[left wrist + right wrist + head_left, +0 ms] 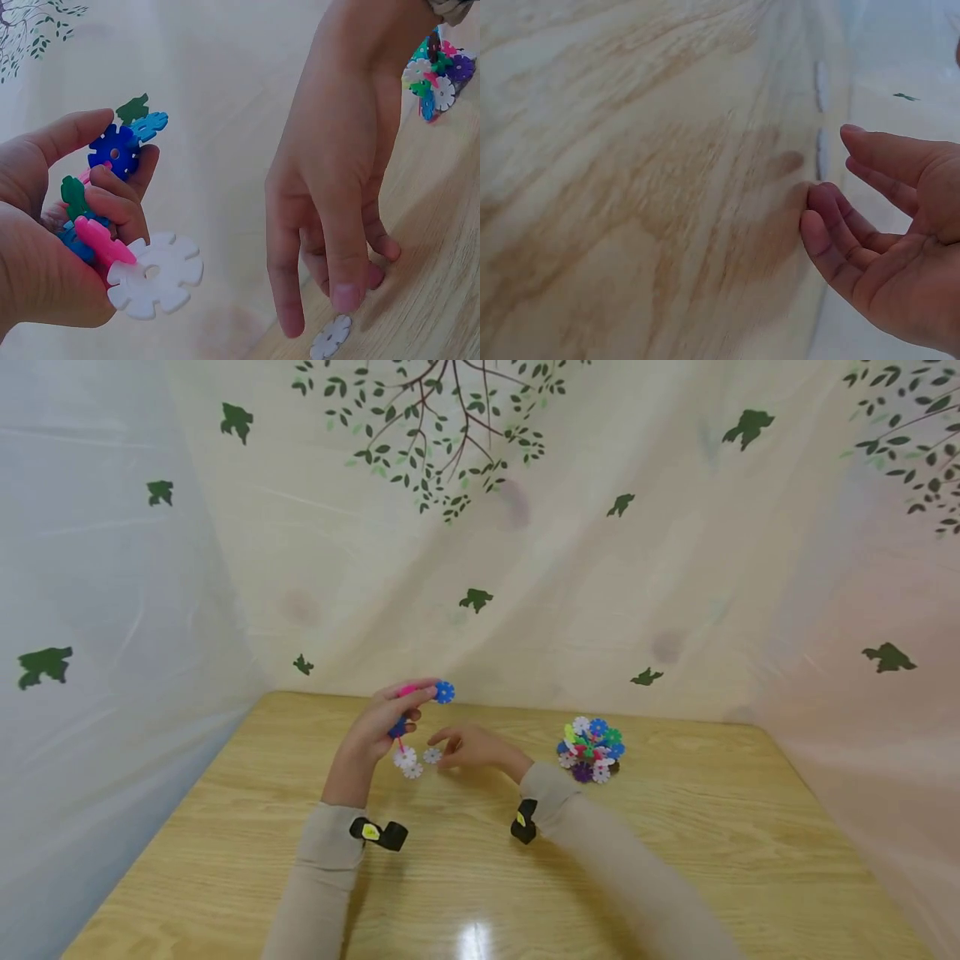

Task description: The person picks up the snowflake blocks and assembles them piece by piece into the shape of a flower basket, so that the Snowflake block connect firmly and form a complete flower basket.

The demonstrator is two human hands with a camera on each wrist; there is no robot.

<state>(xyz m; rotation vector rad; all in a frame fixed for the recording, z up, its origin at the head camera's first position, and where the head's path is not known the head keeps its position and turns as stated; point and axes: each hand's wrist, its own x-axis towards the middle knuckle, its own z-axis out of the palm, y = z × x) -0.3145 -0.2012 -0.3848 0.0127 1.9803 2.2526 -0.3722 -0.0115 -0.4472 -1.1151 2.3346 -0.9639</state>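
Observation:
My left hand [369, 727] is raised over the table and holds a cluster of joined plastic snowflake discs. In the left wrist view a dark blue disc [114, 152] is between thumb and fingers, with a light blue disc [150, 126] beyond it. Lower in the palm are a green disc [73, 196], a pink disc [105, 240] and a large white disc [161, 279] at the cluster's end. Nothing is in my right hand [480, 749], whose loosely bent fingers are beside a white disc [432, 755] on the table. Another white disc [412, 771] lies nearby.
To the right on the wooden table [465, 860] stands a ball of joined multicoloured discs [591, 750]. A pale curtain [375, 568] printed with leaves and birds hangs behind the table and along both sides.

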